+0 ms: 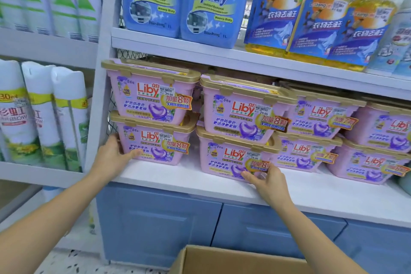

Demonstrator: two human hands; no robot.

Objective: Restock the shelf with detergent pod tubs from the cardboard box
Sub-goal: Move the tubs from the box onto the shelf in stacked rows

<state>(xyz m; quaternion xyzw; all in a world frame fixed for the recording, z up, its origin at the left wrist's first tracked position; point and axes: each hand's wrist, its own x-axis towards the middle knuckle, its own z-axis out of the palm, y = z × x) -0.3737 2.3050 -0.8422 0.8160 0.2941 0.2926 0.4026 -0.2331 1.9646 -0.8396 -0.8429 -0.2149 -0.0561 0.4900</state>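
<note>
Your left hand (115, 153) rests flat against the left end of the bottom left tub (155, 140), fingers spread wide and holding nothing. Your right hand (264, 179) touches the front of the bottom middle tub (233, 158), its grip loose and open too. That tub sits closer to the edge of the shelf (200, 176), at 6 o'clock from the tub stacked on top (242, 113). Push it too hard or crooked and the top tub could slide and tip off. The cardboard box (233, 260) waits low at 6 o'clock; I cannot see inside it.
</note>
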